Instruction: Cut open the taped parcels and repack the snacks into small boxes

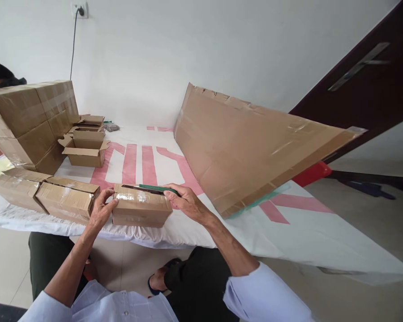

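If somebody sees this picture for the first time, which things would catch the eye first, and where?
Probably the broad brown cardboard panel slanting over the right side of the white-and-pink table cover, then the stack of taped brown cartons on the left. At the front centre, the right hand holds a slim green-handled tool at the top of a small taped brown cardboard box, whose left end the left hand touches.

Pink lettering (129, 163) on the white cloth (262, 235) is unreadable.

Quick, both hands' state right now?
Left hand: partly curled at the taped cardboard box's left end; grip unclear.
Right hand: closed, holding a slim green knife-like tool.
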Demonstrator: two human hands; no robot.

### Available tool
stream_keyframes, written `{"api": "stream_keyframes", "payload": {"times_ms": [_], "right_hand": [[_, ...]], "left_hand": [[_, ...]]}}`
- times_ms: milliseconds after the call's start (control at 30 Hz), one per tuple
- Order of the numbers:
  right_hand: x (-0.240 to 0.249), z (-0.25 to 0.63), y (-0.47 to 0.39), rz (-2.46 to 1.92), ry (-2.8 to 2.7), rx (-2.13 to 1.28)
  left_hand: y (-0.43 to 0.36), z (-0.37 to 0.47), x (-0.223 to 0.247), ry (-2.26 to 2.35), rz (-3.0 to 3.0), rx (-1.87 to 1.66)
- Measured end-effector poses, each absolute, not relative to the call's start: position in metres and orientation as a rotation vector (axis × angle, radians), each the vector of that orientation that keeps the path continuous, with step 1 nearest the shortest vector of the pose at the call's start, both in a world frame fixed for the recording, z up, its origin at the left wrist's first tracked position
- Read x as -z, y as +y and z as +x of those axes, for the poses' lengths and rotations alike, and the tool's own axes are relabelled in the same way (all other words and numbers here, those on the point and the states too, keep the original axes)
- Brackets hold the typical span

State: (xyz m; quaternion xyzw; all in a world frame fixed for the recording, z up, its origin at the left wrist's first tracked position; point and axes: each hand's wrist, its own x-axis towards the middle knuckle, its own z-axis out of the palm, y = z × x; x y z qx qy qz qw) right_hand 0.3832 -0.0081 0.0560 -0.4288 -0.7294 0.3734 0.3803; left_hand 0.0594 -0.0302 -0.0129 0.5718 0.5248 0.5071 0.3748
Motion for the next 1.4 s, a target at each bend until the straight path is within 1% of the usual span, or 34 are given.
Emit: {"api": "stream_keyframes", "payload": {"times_ms": [100,333,600,800,1000,1400], "right_hand": [[-0.065,0.369,-0.002,-1.052,-1.992,-0.975],[-0.074,0.361,0.012,-1.041,-2.134,-0.944],[-0.098,0.365,0.016,-1.131,-2.263,-0.924],[-0.124,0.356,0.021,-1.239,-2.389,-0.81],[-0.145,0.345,0.023,-1.244,-2.467,-0.626],[-0.151,0.336,0.017,-1.296,-2.591,-0.532]], "left_hand": [[-0.028,0.059,0.015,1.257,1.401,-1.316],[-0.026,0.056,0.014,1.232,1.392,-1.286],[-0.023,0.055,0.012,1.226,1.389,-1.311],[-0.024,0.054,0.005,1.229,1.425,-1.27],[-0.023,0.053,0.002,1.262,1.454,-1.228],[-0.017,0.049,0.011,1.318,1.534,-1.222]]}}
